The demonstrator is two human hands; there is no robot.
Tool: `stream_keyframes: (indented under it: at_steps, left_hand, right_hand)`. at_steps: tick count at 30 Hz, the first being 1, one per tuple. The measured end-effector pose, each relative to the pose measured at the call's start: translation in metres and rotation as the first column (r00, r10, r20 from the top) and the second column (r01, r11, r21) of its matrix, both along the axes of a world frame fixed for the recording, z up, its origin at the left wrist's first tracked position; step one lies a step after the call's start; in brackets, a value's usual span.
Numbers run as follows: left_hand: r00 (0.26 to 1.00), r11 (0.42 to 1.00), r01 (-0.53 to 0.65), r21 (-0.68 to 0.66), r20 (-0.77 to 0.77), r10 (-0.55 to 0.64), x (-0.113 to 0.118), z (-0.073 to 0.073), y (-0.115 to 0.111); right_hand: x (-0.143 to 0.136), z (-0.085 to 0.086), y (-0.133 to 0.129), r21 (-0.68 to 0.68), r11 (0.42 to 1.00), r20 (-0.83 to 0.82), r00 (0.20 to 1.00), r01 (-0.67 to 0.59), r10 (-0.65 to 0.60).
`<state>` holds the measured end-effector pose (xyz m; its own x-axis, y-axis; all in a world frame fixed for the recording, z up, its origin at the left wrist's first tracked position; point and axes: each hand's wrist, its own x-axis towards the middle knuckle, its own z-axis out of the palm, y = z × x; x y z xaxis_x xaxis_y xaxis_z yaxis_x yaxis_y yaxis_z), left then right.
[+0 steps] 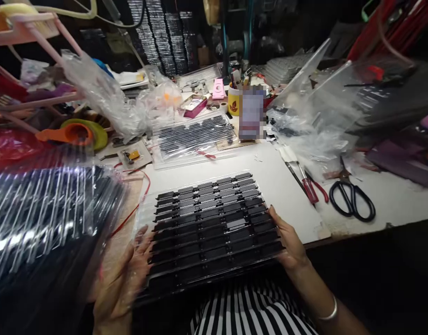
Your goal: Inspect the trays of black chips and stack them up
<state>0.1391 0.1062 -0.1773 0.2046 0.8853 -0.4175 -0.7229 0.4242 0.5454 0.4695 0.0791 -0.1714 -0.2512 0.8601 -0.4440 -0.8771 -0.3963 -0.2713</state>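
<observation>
You are holding a clear tray [143, 211] at the near edge of the white table [284, 186], your left hand [128, 274] supporting its left side, your right hand [291, 242] gripping its right. Its visible rows are carrying black parts [214, 218] and appearing filled; any remaining work is not showing. Beyond the grip, a second tray [165, 162] is containing dark strips [196, 135]; farther ahead, a yellow cup [234, 106] is holding tools [236, 80].

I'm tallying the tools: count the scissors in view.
1: the dark-handled scissors lie on the worktop, right of the right hand holding the tray of black parts. Others may be hidden in the clutter.
</observation>
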Motion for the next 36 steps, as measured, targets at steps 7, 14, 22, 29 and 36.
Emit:
stream_keyframes:
  at_steps: [7,14,22,29,36]
  left_hand:
    - [0.998,0.998,0.047,0.039,0.033,-0.048,-0.011,-0.009,0.003]
    - [0.99,0.995,0.091,0.042,-0.113,-0.086,0.001,0.007,-0.001]
    - [0.958,1.0,-0.016,-0.02,-0.288,0.01,0.006,0.011,-0.001]
    - [0.942,0.999,-0.027,-0.018,-0.336,0.019,0.004,0.009,0.001]
    - [0.923,0.998,-0.066,-0.004,-0.381,0.059,0.005,0.01,0.001]
  right_hand:
    - [0.002,-0.005,0.001,0.001,1.0,-0.03,0.999,0.021,-0.021]
    - [0.004,0.0,0.002,0.07,0.997,0.016,1.0,0.016,-0.017]
    - [0.002,0.001,0.003,0.044,0.998,0.075,0.996,-0.05,0.046]
    - [0.0,-0.004,0.002,0.04,0.999,0.089,0.996,-0.027,0.023]
    - [-0.002,-0.003,0.003,0.018,0.999,0.081,0.996,-0.043,0.042]
